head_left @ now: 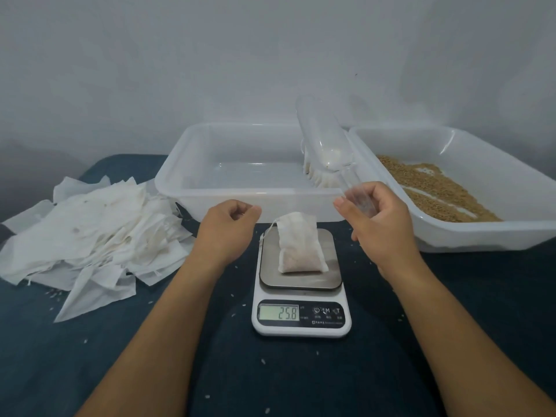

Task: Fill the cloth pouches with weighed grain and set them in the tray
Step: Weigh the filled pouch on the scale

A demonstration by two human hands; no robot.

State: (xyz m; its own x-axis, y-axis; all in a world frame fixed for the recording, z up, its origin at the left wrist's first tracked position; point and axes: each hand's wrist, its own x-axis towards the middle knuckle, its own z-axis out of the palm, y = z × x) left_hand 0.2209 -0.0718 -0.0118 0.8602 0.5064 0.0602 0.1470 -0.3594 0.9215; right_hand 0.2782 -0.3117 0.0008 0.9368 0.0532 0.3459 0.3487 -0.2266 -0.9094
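A white cloth pouch (301, 245) partly filled with grain stands on the steel platform of a digital scale (301, 314), whose display reads 25.8. My left hand (227, 227) hovers just left of the pouch with fingers loosely curled and nothing seen in it. My right hand (379, 221) grips the handle of a clear plastic scoop (325, 139), which points up and away over the trays and holds a few grains. The white middle tray (240, 197) holds several filled pouches (319, 176) in its near right corner. The right tray (481, 236) holds loose brown grain (436, 191).
A heap of flat empty pouches (90, 233) lies on the dark blue cloth (90, 356) at the left. Stray grains dot the cloth around the scale. A pale wall stands close behind the trays.
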